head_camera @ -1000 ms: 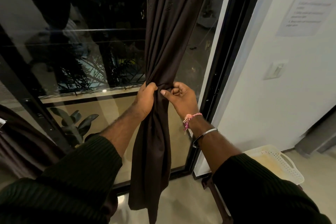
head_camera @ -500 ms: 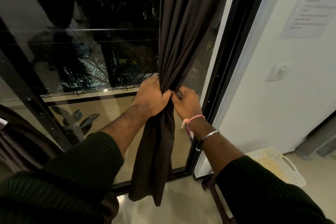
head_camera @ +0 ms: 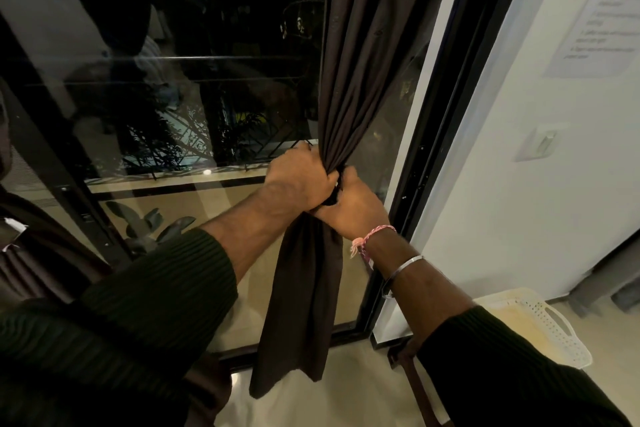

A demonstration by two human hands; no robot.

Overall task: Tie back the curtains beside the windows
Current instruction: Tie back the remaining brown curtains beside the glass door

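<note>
Curtain (head_camera: 360, 80) of dark brown cloth hangs in front of the window (head_camera: 194, 87), close to the black frame (head_camera: 446, 114) on the right side. Compared with one second ago, the two hands are now pressed together at the gathered part; before, there was a small gap between them and the right thumb was pointing out. The loose lower end of the cloth is also lifted a little higher from the floor (head_camera: 346, 399) than it was.

The left hand (head_camera: 299, 178) grips the bunched cloth with its fingers curled around it. The right hand (head_camera: 349, 204) touches the left one from the right side, and its fingers seem to be closed on the same bunch, though they are mostly hidden behind the cloth.

The long axis of the curtain runs from top to bottom, leaning slightly left as it goes down. Above the hands the folds are wide; at the hands they are squeezed narrow; below, the cloth hangs free and its end points to the floor.

A white basket (head_camera: 540, 329) stands low on the right, near the wall (head_camera: 519, 201).
</note>
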